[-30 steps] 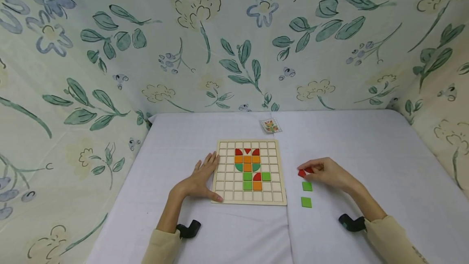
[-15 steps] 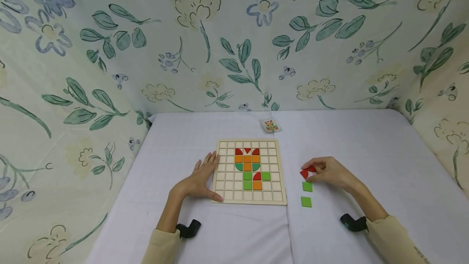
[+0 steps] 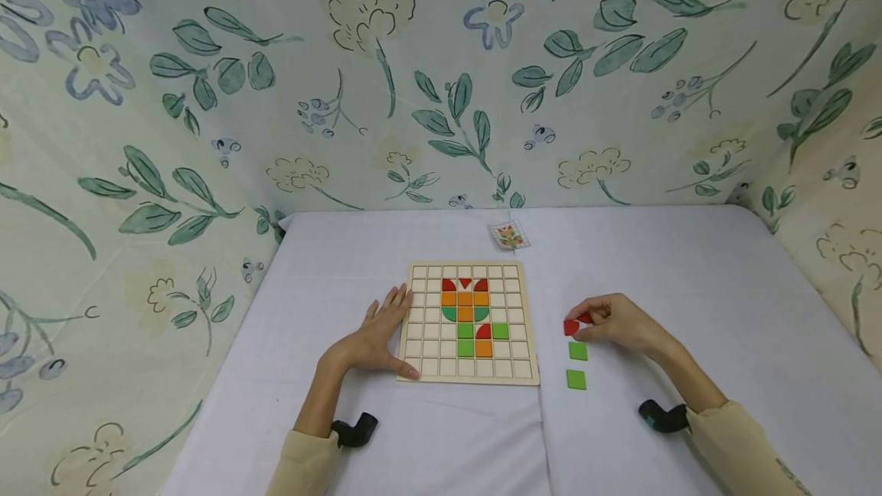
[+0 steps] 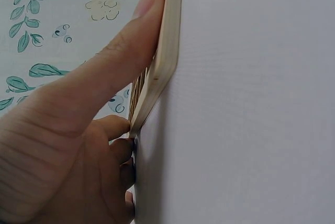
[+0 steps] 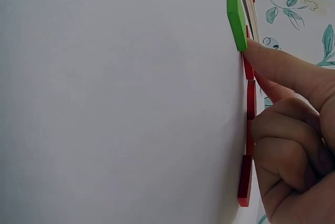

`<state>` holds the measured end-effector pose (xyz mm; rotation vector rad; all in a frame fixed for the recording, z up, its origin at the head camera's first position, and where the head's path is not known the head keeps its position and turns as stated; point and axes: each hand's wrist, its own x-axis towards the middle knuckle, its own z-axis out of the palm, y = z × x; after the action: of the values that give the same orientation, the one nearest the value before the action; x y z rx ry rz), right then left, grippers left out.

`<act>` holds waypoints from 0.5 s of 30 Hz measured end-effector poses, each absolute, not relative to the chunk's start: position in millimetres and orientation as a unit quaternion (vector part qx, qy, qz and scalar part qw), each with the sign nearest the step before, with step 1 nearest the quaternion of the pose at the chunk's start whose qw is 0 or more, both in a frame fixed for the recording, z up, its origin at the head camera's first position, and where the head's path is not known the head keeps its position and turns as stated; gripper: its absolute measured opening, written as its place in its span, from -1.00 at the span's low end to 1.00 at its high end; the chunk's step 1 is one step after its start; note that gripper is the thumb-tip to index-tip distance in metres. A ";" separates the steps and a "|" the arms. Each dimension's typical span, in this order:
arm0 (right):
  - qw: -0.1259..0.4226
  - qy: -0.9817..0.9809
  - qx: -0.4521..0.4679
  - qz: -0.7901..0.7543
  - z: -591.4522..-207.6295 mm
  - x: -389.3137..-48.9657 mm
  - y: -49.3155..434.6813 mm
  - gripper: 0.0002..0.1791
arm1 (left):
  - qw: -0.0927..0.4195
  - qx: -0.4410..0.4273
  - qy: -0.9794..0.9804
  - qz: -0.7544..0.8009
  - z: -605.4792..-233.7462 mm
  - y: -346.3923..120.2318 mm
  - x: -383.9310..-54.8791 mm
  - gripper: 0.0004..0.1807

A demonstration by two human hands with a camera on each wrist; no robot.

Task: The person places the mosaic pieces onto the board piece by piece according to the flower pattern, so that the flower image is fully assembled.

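My left hand [image 3: 377,335] lies with spread fingers along the left side of a square wooden grid board [image 3: 430,366]. Its thumb rests on the near left corner, seen also in the left wrist view. Right of the board, my right hand [image 3: 620,321] pinches a red quarter-circle tile [image 3: 571,327] between thumb and index finger, at table level. Another red tile [image 3: 585,318] shows partly under that hand. In the right wrist view, several red tiles [image 5: 245,181] line up by the curled fingers, and a green tile [image 5: 236,17] is near the thumb.
Two green square tiles [image 3: 576,365] lie in a column below the right hand. Red, orange and green tiles [image 3: 465,299] form a flower on the board. Behind the board lies a small pattern card [image 3: 509,236]. A floral cloth [image 3: 441,98] hangs at the back and sides.
The red tile at my right fingertips has turned and shifted slightly right. My right hand has moved a little to the right with it. My left hand and the board stay put.
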<state>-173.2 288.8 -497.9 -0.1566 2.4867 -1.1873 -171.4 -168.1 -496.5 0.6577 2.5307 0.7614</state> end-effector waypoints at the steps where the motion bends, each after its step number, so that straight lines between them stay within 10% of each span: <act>1: 0.189 0.884 -0.057 -0.425 -498.0 -173.5 288.9 -0.63 | 0.208 0.237 0.909 0.273 -496.4 -168.0 -171.5 0.56; 15: 0.198 0.883 -0.068 -0.420 -495.5 -176.8 286.5 -0.65 | 0.209 0.235 0.910 0.271 -496.9 -168.2 -171.9 0.57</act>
<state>-176.8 286.5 -495.5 -0.1914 2.4716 -1.1744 -171.9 -168.2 -496.9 0.6542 2.5311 0.7531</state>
